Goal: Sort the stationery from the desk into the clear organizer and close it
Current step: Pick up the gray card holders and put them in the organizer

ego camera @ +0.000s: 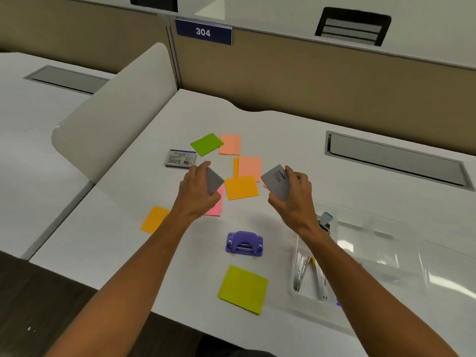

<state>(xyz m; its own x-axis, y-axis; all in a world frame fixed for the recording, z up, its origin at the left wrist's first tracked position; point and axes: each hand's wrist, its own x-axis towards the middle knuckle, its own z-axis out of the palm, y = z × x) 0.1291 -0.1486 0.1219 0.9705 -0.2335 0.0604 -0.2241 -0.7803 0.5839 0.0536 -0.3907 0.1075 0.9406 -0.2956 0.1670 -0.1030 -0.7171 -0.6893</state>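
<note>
Above the white desk (283,140), the left hand (197,188) grips a plain grey card (214,180) and the right hand (292,188) pinches a grey printed card (275,182). Coloured sticky notes lie scattered beneath and beyond them, with a purple hole punch (244,244) nearer. The clear plastic organizer (381,256) sits open at right, staplers (309,274) inside its near-left compartment.

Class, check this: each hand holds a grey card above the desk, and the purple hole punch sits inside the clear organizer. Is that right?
Not quite. The head view shows the hole punch on the desk, left of the organizer, not inside it. The left hand and right hand each do hold a grey card.
</note>
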